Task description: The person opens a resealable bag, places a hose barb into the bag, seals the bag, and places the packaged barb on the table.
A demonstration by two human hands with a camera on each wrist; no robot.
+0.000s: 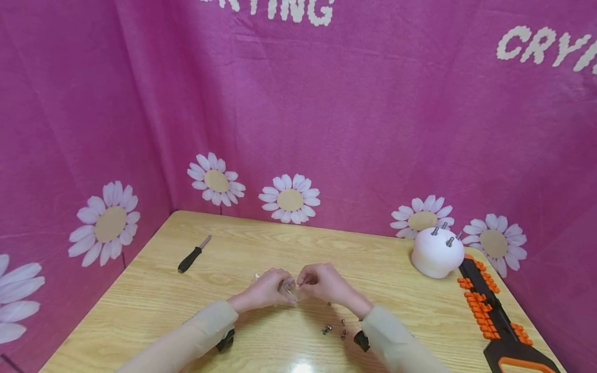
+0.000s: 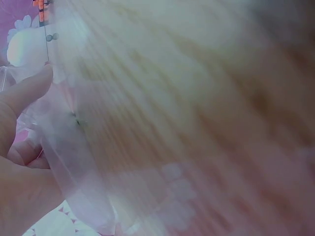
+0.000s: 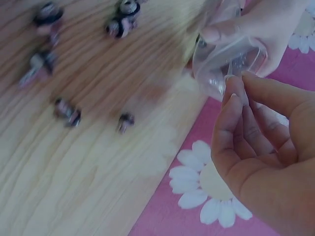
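Note:
A small clear plastic bag point(image 1: 290, 291) is in my left hand point(image 1: 268, 289), gripped between thumb and fingers. Its mouth gapes toward the right in the right wrist view, and its film fills much of the left wrist view. My right hand point(image 1: 326, 282) has its fingers curled, with thumb and fingertips point(image 3: 231, 81) pinched together at the lip of the bag point(image 3: 209, 73). I cannot tell whether a small part is also between those fingertips. Several loose screws point(image 1: 328, 329) with dark washers lie on the table beside the right wrist.
A screwdriver point(image 1: 190, 260) with a black handle lies at the left of the wooden table point(image 1: 242, 238). At the right stand a white rounded body point(image 1: 436, 256) with metal pegs and a long black bar point(image 1: 489, 300) with orange clips. A magenta flowered cloth point(image 1: 326, 114) hangs behind.

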